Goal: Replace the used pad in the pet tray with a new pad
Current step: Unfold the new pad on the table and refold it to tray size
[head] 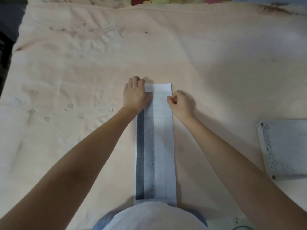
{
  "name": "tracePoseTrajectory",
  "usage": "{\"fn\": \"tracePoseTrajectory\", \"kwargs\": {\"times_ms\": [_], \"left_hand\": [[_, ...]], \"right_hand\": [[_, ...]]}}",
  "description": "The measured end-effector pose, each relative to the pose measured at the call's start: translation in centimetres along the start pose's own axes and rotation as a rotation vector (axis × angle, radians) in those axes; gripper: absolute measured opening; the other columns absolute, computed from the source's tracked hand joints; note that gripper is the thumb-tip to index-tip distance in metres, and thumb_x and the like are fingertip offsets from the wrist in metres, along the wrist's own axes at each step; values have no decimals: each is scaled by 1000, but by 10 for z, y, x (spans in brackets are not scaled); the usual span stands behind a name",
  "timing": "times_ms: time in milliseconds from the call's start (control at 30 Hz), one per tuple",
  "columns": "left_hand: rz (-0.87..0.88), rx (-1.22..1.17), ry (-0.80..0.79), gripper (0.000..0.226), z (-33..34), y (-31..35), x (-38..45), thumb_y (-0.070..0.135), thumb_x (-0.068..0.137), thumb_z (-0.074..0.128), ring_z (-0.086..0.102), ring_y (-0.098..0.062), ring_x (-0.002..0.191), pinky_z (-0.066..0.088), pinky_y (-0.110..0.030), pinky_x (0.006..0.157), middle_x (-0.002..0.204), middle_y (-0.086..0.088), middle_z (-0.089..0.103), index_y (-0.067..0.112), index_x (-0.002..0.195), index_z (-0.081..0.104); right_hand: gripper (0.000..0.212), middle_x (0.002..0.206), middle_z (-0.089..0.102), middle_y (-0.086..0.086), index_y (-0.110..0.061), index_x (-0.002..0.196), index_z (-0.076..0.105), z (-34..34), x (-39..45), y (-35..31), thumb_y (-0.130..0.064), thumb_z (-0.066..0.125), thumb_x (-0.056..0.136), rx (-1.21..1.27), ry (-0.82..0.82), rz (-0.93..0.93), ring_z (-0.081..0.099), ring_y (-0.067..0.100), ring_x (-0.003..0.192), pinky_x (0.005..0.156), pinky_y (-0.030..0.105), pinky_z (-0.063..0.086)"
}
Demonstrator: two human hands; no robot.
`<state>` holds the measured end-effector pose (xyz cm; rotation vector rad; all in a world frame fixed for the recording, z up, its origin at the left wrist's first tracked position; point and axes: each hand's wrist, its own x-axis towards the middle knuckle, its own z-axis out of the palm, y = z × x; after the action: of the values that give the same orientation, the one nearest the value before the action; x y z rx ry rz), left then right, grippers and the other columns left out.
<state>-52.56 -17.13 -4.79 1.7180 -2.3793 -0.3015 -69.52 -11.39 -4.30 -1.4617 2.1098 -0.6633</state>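
Note:
A new pad [159, 146], folded into a long narrow strip, lies on the pink sheet [83, 80] and runs from my body straight ahead. It is white with a grey quilted band down its left side. My left hand [135, 93] rests on the far left corner of the strip, fingers curled over its edge. My right hand [181, 101] is closed at the far right edge, pinching a layer of the pad. The pet tray [285, 148], pale grey with a lattice grid, sits at the right edge, partly out of view.
The pink embroidered sheet covers the whole surface, with a small dark speck [146, 32] far ahead. A dark piece of furniture [6, 39] stands at the far left edge. A thin cable [240, 227] shows at the bottom right.

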Motion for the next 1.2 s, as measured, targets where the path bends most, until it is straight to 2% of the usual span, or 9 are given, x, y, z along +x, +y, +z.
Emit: {"fn": "tracePoseTrajectory", "kwargs": {"times_ms": [100,267,367,433,500,700,800,900,1200], "left_hand": [[33,18,-77,45,0,24,-27,40,91,51,47,-31,107,37,-36,84,118,-15,50,3,118,51],[-56,36,-221,65,11,59,-69,57,88,50,46,-31,110,42,-37,83,120,-15,47,3,125,43],[-140,36,-298,70,16,72,-80,56,87,52,44,-30,117,44,-38,84,126,-14,45,3,132,37],[-201,22,-330,66,19,77,-85,53,88,53,44,-29,118,44,-38,84,127,-13,45,4,131,37],[-229,18,-339,63,21,80,-90,50,89,53,44,-29,119,45,-38,84,128,-12,45,5,131,38],[-277,-1,-343,59,23,82,-104,45,90,54,44,-29,118,45,-37,79,126,-13,44,4,129,38],[-274,13,-341,61,21,82,-108,46,89,55,45,-28,117,41,-34,72,127,-13,43,4,129,36],[-255,64,-334,62,18,83,-108,48,88,56,48,-28,113,39,-32,68,125,-13,45,4,128,37],[-224,178,-347,31,-4,78,-99,13,92,48,59,-26,99,39,-29,66,116,-12,53,5,121,43]], "right_hand": [[19,71,54,4,-15,72,45,-6,-36,-6,-19,55,87,-31,-108,96,49,21,68,62,31,36],[39,58,36,0,-18,59,30,-1,-129,5,-26,53,89,-117,-452,247,39,19,56,51,26,27],[28,90,57,11,-5,97,53,5,-168,11,-33,53,92,-184,-461,260,57,27,85,70,28,40],[51,129,51,15,1,129,42,9,-183,13,-34,52,93,-176,-451,282,52,28,116,91,31,41],[56,139,44,12,-2,136,36,13,-194,13,-33,52,93,-173,-425,274,47,26,123,95,32,39],[41,92,57,1,-8,116,45,19,-209,7,-31,61,87,-67,-370,353,59,24,89,71,30,42],[22,66,44,-6,-16,82,45,23,-213,8,-29,62,86,55,-371,415,51,18,68,63,29,39],[29,59,46,-6,-22,66,39,29,-222,8,-27,59,85,85,-356,377,46,12,56,54,25,35],[20,57,39,-5,-16,72,40,28,-241,-12,-22,48,89,-55,-222,187,36,7,49,47,22,28]]}}
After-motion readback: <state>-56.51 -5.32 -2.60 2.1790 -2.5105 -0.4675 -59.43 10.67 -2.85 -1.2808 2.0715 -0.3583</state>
